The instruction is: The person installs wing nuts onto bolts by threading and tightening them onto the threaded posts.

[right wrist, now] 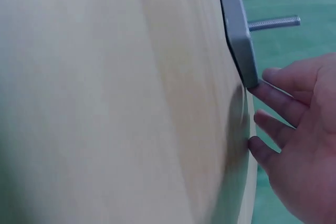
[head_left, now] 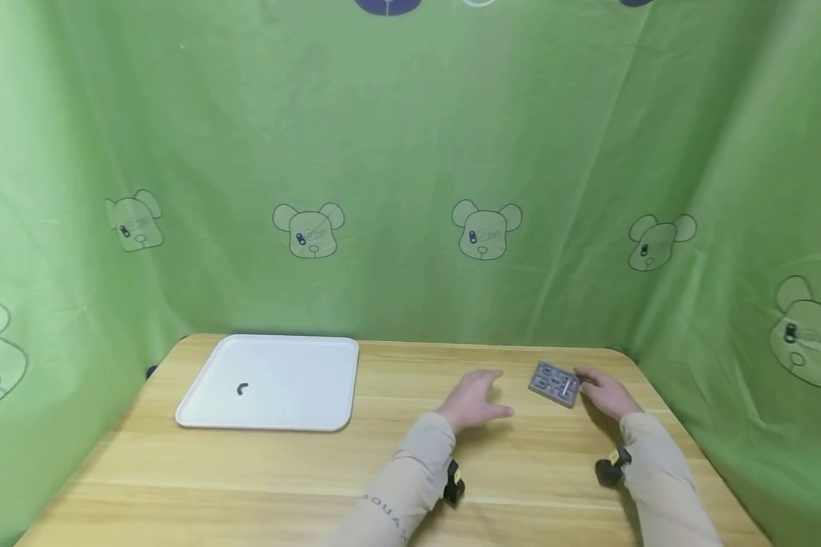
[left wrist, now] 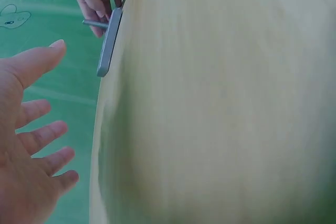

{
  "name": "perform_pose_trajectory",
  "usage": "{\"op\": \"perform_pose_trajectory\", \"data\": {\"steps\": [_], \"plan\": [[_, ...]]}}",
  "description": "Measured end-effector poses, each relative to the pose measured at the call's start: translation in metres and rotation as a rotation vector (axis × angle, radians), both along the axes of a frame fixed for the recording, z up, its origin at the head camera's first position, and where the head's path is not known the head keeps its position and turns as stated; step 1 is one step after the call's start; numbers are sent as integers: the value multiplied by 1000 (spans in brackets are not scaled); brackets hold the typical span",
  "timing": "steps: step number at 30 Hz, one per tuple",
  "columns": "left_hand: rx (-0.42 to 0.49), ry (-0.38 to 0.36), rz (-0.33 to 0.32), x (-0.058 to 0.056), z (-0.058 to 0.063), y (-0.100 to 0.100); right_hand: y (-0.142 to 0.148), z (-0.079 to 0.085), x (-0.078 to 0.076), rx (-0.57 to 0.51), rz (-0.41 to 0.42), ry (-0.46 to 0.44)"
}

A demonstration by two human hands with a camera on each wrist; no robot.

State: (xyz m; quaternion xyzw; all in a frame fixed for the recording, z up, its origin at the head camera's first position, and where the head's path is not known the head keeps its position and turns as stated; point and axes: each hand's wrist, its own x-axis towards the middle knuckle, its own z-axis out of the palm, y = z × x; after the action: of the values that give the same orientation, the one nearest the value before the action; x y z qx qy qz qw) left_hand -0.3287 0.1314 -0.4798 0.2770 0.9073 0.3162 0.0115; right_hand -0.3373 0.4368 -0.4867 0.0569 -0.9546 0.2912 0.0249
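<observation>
A small grey rectangular board (head_left: 554,384) with dark recesses lies at the right rear of the table. From its face stands a thin metal rod (right wrist: 275,23), which looks threaded in the right wrist view. My right hand (head_left: 607,393) is at the board's right edge, the index fingertip touching its corner and the thumb just above. To the left of the board, my left hand (head_left: 475,401) hovers with fingers spread and nothing held. The left wrist view shows that hand (left wrist: 31,145) apart from the board (left wrist: 109,45).
On the left of the wooden table (head_left: 260,486) sits a white tray (head_left: 301,380) holding a small dark curved piece (head_left: 242,388). A green curtain (head_left: 397,137) with bear drawings hangs behind the table and along both sides.
</observation>
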Motion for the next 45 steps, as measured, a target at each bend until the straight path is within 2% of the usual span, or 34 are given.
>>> {"op": "perform_pose_trajectory", "data": {"steps": [7, 14, 19, 23, 28, 32, 36, 41, 45], "plan": [[-1, -61, 31, 0, -4, 15, -11, 3, 11, -47, -11, -13], [-43, -45, 75, -3, -5, 30, -22, 5, 15, -39, -13, -13], [-73, -27, 127, -5, -5, 36, -28, 2, 13, -28, 17, -2], [-118, -10, 165, -15, -13, 40, -35, 0, 10, -39, 36, 2], [-185, 8, 181, -29, -21, 46, -41, 2, 9, -78, 56, -41], [-231, 14, 174, -34, -17, 47, -46, 4, 5, -108, 88, -99], [-245, 5, 162, -35, -9, 43, -54, 7, 0, -104, 116, -133], [-192, -25, 146, -39, -1, 38, -61, 11, -5, -93, 104, -160], [-164, -39, 153, -45, -4, 31, -68, 8, -8, -100, 100, -162]]}}
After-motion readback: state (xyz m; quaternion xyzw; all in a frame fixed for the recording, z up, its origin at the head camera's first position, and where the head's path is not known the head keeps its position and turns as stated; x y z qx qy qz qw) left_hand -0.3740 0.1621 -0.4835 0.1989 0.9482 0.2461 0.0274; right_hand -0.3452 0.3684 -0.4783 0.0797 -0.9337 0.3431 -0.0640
